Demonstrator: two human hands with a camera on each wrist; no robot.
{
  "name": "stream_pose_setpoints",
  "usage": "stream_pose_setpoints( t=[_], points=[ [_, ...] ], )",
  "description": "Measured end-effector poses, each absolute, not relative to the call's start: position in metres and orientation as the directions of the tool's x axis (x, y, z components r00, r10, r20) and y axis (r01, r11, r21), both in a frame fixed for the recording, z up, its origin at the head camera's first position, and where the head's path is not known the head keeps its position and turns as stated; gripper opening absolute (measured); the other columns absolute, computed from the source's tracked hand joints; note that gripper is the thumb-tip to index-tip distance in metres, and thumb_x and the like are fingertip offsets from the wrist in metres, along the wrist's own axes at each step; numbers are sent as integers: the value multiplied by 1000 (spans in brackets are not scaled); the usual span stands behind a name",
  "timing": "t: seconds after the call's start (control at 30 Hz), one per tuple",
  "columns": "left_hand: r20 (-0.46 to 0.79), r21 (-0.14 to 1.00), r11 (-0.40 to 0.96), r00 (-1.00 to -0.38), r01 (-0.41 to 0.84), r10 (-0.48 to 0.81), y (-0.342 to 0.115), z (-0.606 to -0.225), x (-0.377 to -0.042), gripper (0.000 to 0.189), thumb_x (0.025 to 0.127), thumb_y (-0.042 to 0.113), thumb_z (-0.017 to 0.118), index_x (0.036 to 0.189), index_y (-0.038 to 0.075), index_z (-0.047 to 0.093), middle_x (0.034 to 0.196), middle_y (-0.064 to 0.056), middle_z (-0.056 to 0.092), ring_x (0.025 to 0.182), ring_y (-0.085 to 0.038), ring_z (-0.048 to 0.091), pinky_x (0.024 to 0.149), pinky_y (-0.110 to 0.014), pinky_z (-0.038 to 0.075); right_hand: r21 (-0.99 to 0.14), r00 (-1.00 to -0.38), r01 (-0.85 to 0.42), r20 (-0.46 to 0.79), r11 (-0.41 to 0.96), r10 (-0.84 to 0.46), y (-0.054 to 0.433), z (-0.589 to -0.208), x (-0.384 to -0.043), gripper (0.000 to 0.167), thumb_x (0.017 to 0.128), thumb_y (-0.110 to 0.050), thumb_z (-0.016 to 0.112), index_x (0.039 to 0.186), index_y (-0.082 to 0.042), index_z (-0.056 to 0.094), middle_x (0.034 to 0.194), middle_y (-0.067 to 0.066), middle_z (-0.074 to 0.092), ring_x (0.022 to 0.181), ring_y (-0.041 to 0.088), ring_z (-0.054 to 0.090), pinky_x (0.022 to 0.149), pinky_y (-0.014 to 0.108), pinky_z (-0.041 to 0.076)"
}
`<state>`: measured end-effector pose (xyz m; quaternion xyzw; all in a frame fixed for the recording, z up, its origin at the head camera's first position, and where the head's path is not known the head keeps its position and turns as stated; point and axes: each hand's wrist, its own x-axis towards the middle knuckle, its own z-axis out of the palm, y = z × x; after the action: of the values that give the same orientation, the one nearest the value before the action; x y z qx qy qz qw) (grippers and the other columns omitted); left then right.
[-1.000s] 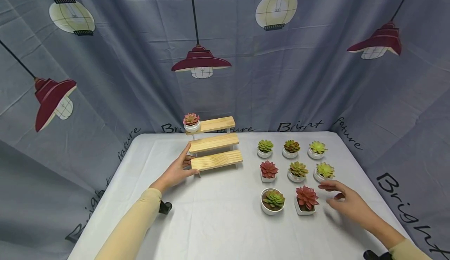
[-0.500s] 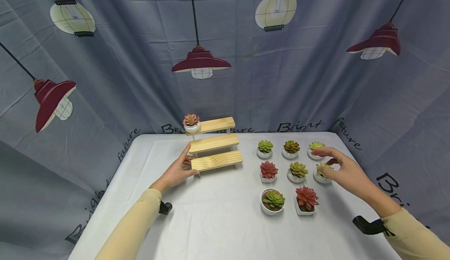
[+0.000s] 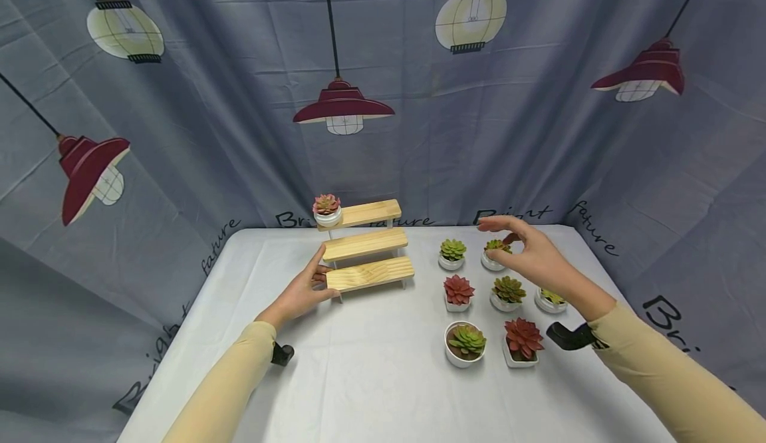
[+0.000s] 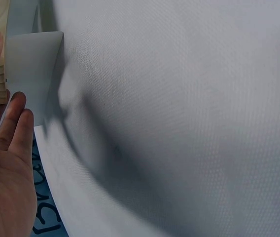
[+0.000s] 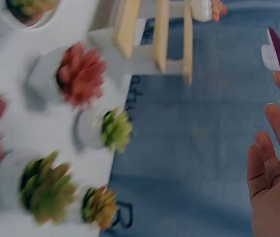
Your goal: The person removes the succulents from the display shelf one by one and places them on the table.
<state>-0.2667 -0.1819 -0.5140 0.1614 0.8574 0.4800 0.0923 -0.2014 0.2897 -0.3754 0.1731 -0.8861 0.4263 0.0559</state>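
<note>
My left hand (image 3: pixel 301 295) grips the left end of a three-step wooden stand (image 3: pixel 366 245), fingers along its side. In the left wrist view the thumb lies on one wooden board (image 4: pixel 0 64). A pink potted succulent (image 3: pixel 327 210) stands on the top step's left end. My right hand (image 3: pixel 541 263) hovers over the back of the potted succulents, thumb and fingers apart, holding nothing. It partly covers a red-green succulent (image 3: pixel 495 247) and hides the back-right pot. Beside that one is a green succulent (image 3: pixel 452 251). The right wrist view shows the hand's fingers (image 5: pixel 273 158) away from the pots.
On the white table (image 3: pixel 371 376) stand more potted succulents: a red one (image 3: pixel 459 290), an olive one (image 3: pixel 509 290), a lime one (image 3: pixel 550 298), a green one in a round pot (image 3: pixel 465 342) and a red one in a square pot (image 3: pixel 523 340). A grey-blue curtain (image 3: pixel 407 157) hangs behind.
My right hand has moved from beside the front red succulent, back and to the left, over the back row. The left hand and the stand have stayed in place.
</note>
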Motion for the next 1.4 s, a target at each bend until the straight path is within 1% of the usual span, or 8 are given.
stream_pose_setpoints(
  t=[0.23,0.37,0.47,0.63,0.8,0.97,1.2,1.4],
  points=[
    [-4,849,495,-933,188,361,-183,-514,-266,113,90,22,82,166,36,0,141,-15,49,126,-30,51,115,-46,42,-743,-893,-428,261,514,-366,254,-361,-224,54,99,-19,70,149,-27,51,145,-2,55,130,19,50,97,44,44],
    [-11,848,499,-935,178,354,-183,-513,-266,112,90,22,83,166,36,1,141,-15,49,127,-31,51,115,-46,42,-765,-874,-447,262,464,-410,234,-359,-237,54,99,-18,70,149,-27,51,145,2,56,132,22,49,99,48,43],
    [-11,848,499,-934,181,358,-183,-513,-266,112,90,22,82,166,34,1,142,-15,48,128,-31,51,115,-48,41,-770,-864,-458,268,445,-426,219,-360,-247,55,99,-23,72,149,-27,50,145,3,56,131,22,48,101,49,42],
    [-18,848,500,-934,175,358,-184,-512,-267,112,90,23,83,166,36,1,142,-15,48,129,-32,51,116,-48,40,-767,-854,-475,282,432,-437,194,-361,-263,57,98,-26,72,150,-27,49,144,0,56,133,24,45,105,52,41],
    [-24,846,505,-935,169,354,-184,-512,-268,113,89,25,83,166,37,1,142,-15,48,128,-33,52,116,-48,41,-769,-845,-484,285,417,-453,167,-365,-277,57,98,-22,73,150,-25,51,143,-2,57,135,23,44,105,51,41],
    [-22,843,509,-935,172,353,-184,-513,-268,113,89,26,83,165,40,1,141,-13,49,127,-30,53,116,-46,41,-774,-845,-475,266,420,-465,144,-370,-289,58,97,-25,73,150,-28,50,141,-5,57,135,23,44,105,46,41],
    [-21,839,514,-934,178,357,-185,-512,-269,114,89,23,84,165,40,1,141,-13,50,125,-29,54,116,-44,41,-793,-855,-443,234,418,-463,114,-378,-305,64,95,-27,76,153,-26,48,143,-3,54,135,22,40,111,51,39],
    [-25,847,503,-935,169,355,-185,-512,-267,114,89,23,84,165,41,0,140,-13,50,126,-29,54,116,-45,41,-781,-870,-430,224,454,-439,94,-385,-318,69,93,-31,77,154,-24,47,146,-1,52,138,23,37,114,47,38]
  ],
)
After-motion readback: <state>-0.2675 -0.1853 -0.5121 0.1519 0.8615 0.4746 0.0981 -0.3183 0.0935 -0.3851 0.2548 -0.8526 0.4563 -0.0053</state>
